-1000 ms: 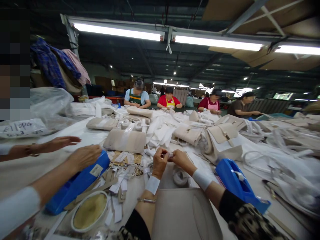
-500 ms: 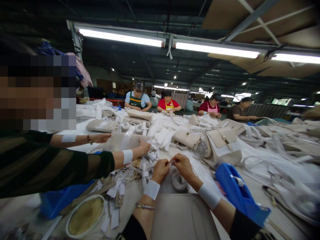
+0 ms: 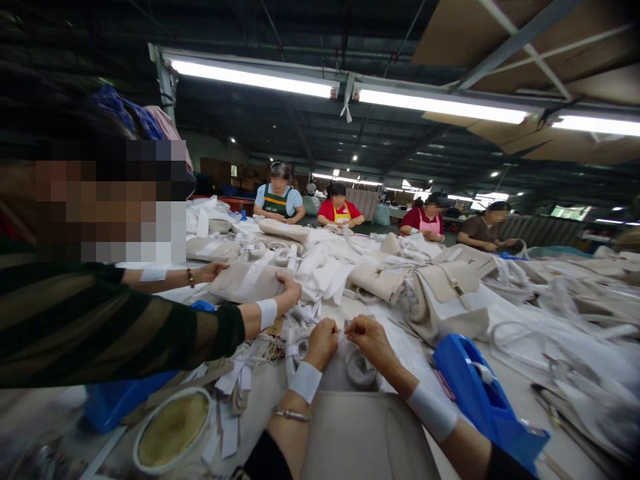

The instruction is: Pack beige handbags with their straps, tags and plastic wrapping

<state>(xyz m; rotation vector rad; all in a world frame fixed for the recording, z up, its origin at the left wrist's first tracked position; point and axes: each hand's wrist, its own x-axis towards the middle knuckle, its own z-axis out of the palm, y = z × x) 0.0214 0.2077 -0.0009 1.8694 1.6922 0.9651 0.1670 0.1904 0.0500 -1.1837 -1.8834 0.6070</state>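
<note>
My left hand (image 3: 321,343) is closed in a pinch above the middle of the table. Close beside it, my right hand (image 3: 371,341) also pinches, its fingertips a short gap away. A small pale, see-through bit shows between the fingertips, too small to name. Just below the hands lies a coiled strap (image 3: 360,369) wrapped in clear plastic. Nearest to me, under my forearms, is a smooth beige leather-like bag (image 3: 367,437).
At the right stands a blue tape dispenser (image 3: 487,400). A round tub (image 3: 173,427) of yellowish stuff and paper strips (image 3: 229,430) lie at the left. A co-worker's arm (image 3: 200,340) reaches in, hands on a wrapped beige bag (image 3: 245,283). Beige handbags (image 3: 447,283) pile up beyond.
The view has shifted slightly, so things sit a little further right. My fingertips are slightly further apart. The co-worker's head has moved in further from the left.
</note>
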